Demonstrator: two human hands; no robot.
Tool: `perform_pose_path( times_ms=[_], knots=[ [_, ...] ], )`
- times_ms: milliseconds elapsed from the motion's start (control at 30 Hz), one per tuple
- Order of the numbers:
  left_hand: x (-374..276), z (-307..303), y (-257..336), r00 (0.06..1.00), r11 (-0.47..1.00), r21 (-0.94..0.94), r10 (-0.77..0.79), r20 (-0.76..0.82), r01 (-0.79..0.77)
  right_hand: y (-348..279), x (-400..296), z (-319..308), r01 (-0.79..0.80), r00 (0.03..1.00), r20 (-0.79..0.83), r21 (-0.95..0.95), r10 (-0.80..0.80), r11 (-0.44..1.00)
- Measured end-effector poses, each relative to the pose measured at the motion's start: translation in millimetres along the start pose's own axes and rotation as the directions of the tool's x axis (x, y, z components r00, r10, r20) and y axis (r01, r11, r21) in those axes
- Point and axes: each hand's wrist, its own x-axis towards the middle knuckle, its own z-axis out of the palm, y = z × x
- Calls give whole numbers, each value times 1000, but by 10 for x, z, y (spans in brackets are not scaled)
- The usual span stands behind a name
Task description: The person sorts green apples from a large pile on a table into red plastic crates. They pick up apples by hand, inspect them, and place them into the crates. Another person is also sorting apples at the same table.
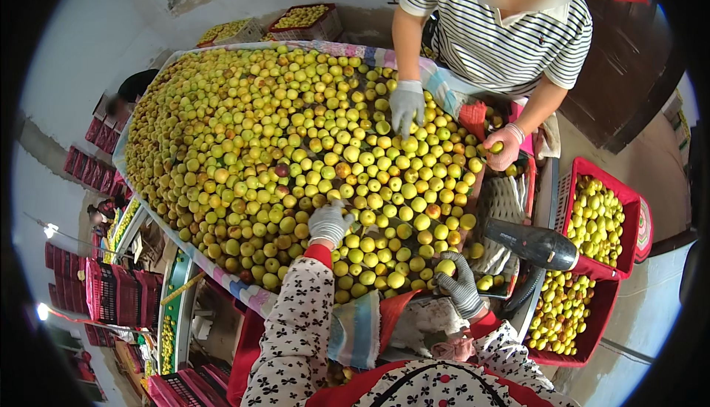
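A large heap of small round yellow-green fruits (238,146) covers the cloth-lined table before me. My left hand (330,223), in a grey striped glove, reaches down among the fruits near the middle; its fingertips are partly hidden, so whether it grips one is unclear. At the table's near right edge, my right hand (460,287), gloved alike, holds a yellow-green fruit (445,267) between thumb and fingers. A black hair dryer (532,244) lies beyond this hand, to its right, by a padded chute (502,207).
Opposite me a person in a striped shirt (499,35) has one gloved hand (407,108) on the heap and another (503,149) holding a fruit. Red-lined crates (624,207) of fruits stand at right. A green conveyor (176,279) and stacked crates (122,296) are at left.
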Motion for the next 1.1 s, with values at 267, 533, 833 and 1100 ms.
perform_pose_path(
  times_ms=[267,533,833,1100],
  knots=[
    [-871,-289,782,789,553,-640,597,-143,-534,134,294,257,-507,860,392,585,326,633],
    [688,-555,-586,834,982,189,126,-538,-26,251,243,215,-531,827,546,677,136,510],
    [870,-162,-559,889,944,-144,217,-403,-296,186,223,162,-489,873,388,687,297,538],
    [1760,-825,-821,947,875,430,-300,119,223,223,255,137,-560,823,517,670,235,487]
  ],
)
